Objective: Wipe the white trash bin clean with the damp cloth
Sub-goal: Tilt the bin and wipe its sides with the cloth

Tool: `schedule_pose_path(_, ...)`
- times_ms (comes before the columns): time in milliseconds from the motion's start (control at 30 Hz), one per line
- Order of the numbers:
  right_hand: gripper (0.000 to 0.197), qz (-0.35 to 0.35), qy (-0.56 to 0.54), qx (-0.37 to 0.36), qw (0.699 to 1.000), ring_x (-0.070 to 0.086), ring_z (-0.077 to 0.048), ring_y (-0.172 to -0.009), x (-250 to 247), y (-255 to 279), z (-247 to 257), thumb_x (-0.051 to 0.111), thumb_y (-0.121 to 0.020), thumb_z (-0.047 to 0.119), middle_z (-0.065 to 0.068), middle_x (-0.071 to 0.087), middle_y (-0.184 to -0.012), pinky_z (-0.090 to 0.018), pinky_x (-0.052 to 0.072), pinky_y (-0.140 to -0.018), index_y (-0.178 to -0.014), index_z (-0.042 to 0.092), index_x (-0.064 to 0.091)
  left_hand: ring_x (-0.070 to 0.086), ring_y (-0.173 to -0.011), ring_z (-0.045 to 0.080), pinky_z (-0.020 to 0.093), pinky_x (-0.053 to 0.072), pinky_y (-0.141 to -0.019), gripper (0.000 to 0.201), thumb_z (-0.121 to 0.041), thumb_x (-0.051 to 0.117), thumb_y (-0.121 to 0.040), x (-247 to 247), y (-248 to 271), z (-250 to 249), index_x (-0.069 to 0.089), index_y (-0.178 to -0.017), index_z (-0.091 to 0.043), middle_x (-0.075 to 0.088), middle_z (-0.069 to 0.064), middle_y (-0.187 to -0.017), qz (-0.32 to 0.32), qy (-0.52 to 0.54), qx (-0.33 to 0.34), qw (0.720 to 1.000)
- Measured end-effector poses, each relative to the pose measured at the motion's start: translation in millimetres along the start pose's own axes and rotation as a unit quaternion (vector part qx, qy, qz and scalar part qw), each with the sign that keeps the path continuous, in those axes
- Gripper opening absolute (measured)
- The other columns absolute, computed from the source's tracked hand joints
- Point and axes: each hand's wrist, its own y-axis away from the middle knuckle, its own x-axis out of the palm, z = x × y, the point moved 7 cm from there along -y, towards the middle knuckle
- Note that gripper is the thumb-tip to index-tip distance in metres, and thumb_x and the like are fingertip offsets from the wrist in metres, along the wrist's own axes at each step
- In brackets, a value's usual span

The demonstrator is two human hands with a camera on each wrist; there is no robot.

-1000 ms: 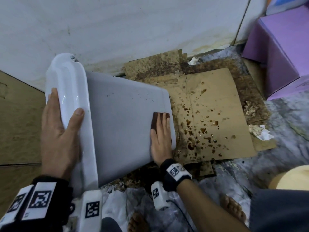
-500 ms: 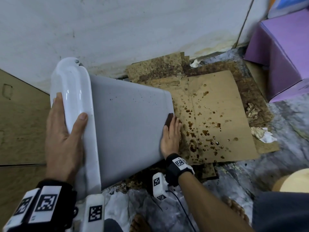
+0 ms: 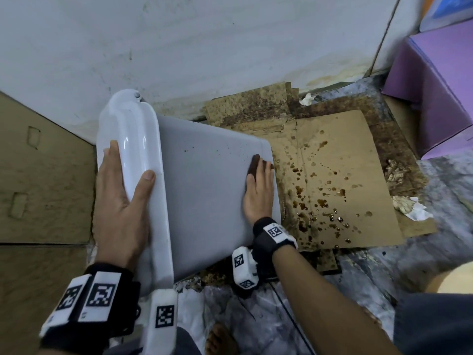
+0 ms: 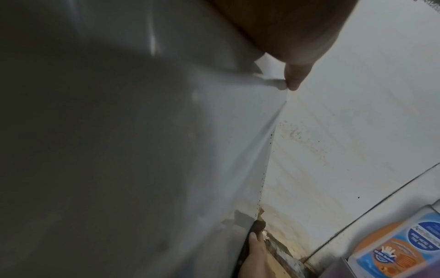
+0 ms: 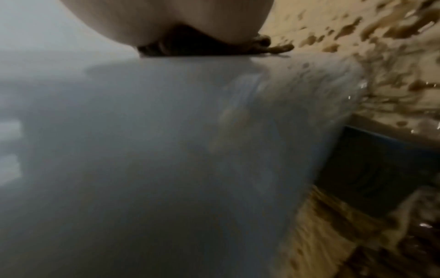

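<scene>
The white trash bin (image 3: pixel 204 196) lies tipped on its side, its glossy lid end (image 3: pixel 133 149) to the left and its base to the right. My left hand (image 3: pixel 122 196) grips the lid rim, thumb over the edge, fingers behind it. With straight fingers my right hand (image 3: pixel 259 190) presses a dark brown cloth (image 3: pixel 253 163) flat on the bin's side near the base edge. Small dark specks dot the wall above the cloth. In the left wrist view the bin (image 4: pixel 142 150) fills the frame; the right hand (image 4: pixel 256 252) and cloth (image 4: pixel 258 226) show low down. The right wrist view shows the cloth (image 5: pixel 202 45) under the palm.
Stained cardboard (image 3: pixel 337 180) with brown droplets lies on the floor right of the bin. A white wall (image 3: pixel 204 47) stands behind. A purple box (image 3: pixel 435 93) sits at the right, crumpled tissue (image 3: pixel 407 206) near it. Cardboard panels (image 3: pixel 38 188) lie at the left. Bare feet (image 3: pixel 220 339) are below.
My right hand with the cloth slid right to the bin's base edge, then came back slightly onto the side and higher. The left hand kept its grip on the lid rim.
</scene>
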Motion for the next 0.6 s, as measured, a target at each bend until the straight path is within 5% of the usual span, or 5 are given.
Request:
schedule_pose_path(233,0.055,0.075,-0.012,-0.04,0.996,-0.017,-0.016,-0.147,-1,18,18,0.025,-0.104,0.031,0.001,-0.014,-0.16,-0.041,-0.003,-0.121,-0.152,0.027,-0.003,0.017,-0.151,0.01,0.045,0.015,-0.124,0.073,-0.049,0.049,-0.092,-1,2,-4,0.023,-0.157,-0.029,0.021,-0.007,-0.164,0.003,0.011,-0.019,1.0)
schedule_pose_path(400,0.056,0.11,-0.027,-0.142,0.983,-0.02,-0.01,-0.145,8,60,68,0.027,-0.103,0.032,0.011,-0.018,-0.155,-0.033,-0.009,-0.119,-0.151,0.027,0.0,0.015,-0.152,0.009,0.045,0.014,-0.124,0.072,-0.04,0.057,-0.097,-8,7,-5,0.021,-0.158,-0.027,0.017,-0.007,-0.165,0.015,0.006,-0.03,0.999)
schedule_pose_path(600,0.056,0.141,-0.005,-0.201,0.969,-0.018,-0.009,-0.146,11,94,94,0.032,-0.103,0.027,0.007,-0.012,-0.16,-0.028,-0.007,-0.118,-0.151,0.03,0.002,0.021,-0.15,0.015,0.046,0.02,-0.122,0.076,-0.029,0.065,-0.094,-23,17,-11,0.022,-0.155,-0.017,0.02,-0.006,-0.164,0.033,-0.014,-0.039,0.999)
